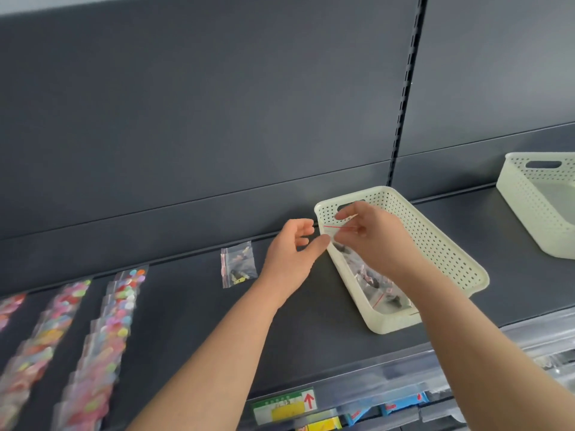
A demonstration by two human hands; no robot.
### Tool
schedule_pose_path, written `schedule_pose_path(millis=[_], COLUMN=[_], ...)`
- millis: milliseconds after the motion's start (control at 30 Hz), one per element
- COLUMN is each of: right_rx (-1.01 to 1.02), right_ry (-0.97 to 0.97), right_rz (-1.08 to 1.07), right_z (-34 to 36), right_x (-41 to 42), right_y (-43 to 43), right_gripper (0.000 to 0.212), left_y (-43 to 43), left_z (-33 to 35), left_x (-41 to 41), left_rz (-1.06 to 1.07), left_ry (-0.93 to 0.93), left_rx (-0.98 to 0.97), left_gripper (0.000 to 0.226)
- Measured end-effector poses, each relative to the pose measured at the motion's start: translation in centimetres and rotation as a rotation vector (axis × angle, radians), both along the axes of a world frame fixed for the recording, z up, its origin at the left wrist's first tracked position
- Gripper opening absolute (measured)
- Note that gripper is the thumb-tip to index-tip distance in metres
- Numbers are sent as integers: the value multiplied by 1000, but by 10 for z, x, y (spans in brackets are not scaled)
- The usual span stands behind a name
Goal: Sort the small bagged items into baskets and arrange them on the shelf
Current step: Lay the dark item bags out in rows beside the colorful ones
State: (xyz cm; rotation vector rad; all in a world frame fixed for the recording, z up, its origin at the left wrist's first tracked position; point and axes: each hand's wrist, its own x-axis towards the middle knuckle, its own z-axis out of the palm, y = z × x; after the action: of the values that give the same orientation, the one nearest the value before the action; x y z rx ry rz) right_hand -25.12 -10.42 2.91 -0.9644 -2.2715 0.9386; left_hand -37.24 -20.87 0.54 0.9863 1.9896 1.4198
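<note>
Centre frame: right hand (370, 234) pinches a small clear zip bag with a red stripe (330, 232) between thumb and fingertips, above the near-left end of a cream perforated plastic basket (451, 253). I note more clear bags of dark bits (373, 284) lying inside it. Left hand (289, 256) is beside it, fingers loosely curled and holding nothing; the thumb tip is at the held bag's lower corner, contact unclear. A second small clear bag (238, 264) lies on the dark grey shelf (193, 306), left of centre. Lower left: rows of bagged coloured pieces (105, 331). Right edge: another cream basket (529, 206).
</note>
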Motion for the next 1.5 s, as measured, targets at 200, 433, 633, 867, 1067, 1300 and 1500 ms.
schedule_pose_path(millis=[200,433,633,867,1067,1300,1500], right_rx=[-159,-570,-805,-559,-433,-235,-165], right_ry=[84,-5,35,-122,-76,-204,-231], right_rz=[176,240,286,201,40,-97,-109], right_z=[-3,-63,-84,-89,-93,-99,-98], right_x=[-40,-69,-84,-96,-120,-128,-131], right_y=[-32,-68,-90,-82,-79,-84,-85], right_gripper=[30,44,5,10,2,24,29], left_y=[-41,-90,-114,-123,-105,-96,-94], left_z=[1,-27,-43,-54,-61,-68,-74], left_x=[-28,-49,-54,-73,-91,-101,-106], left_rz=[60,281,368,425,432,432,455], left_ry=[11,-365,-604,-206,48,169,195], left_rx=[-72,-79,-46,-278,-444,-579,-598], left_gripper=[4,7,7,8,18,20,23])
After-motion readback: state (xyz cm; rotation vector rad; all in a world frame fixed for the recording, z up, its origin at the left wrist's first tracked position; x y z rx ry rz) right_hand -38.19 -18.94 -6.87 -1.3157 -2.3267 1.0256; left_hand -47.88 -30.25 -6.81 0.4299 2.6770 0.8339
